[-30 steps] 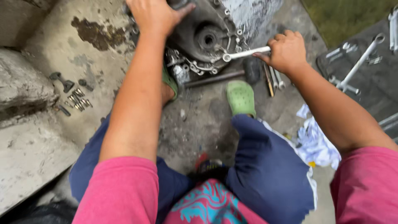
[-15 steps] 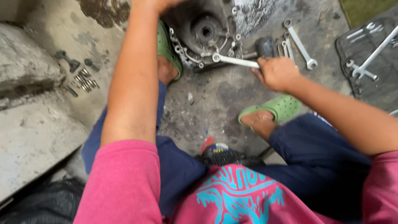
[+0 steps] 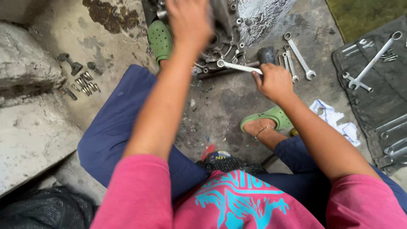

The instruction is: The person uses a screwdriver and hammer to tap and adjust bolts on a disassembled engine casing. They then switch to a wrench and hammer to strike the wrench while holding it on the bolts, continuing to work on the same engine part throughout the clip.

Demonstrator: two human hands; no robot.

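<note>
Two hands at work, as I log them from my seat. Left hand (image 3: 188,19): laid flat on the engine casing (image 3: 224,34) at the far middle of the scene, blurred; I cannot tell whether its fingers are curled on anything. Right hand (image 3: 274,80): clenched on the handle of a ring spanner (image 3: 237,66), whose ring end sits at the casing's near edge. Green clogs (image 3: 160,39): one left of the casing, one near the right hand. Loose bolts (image 3: 85,81): on concrete, far left. Spare spanners (image 3: 299,57): just right of the casing. Dark tool mat (image 3: 381,93): far right. White rag (image 3: 335,121): beside it.
</note>
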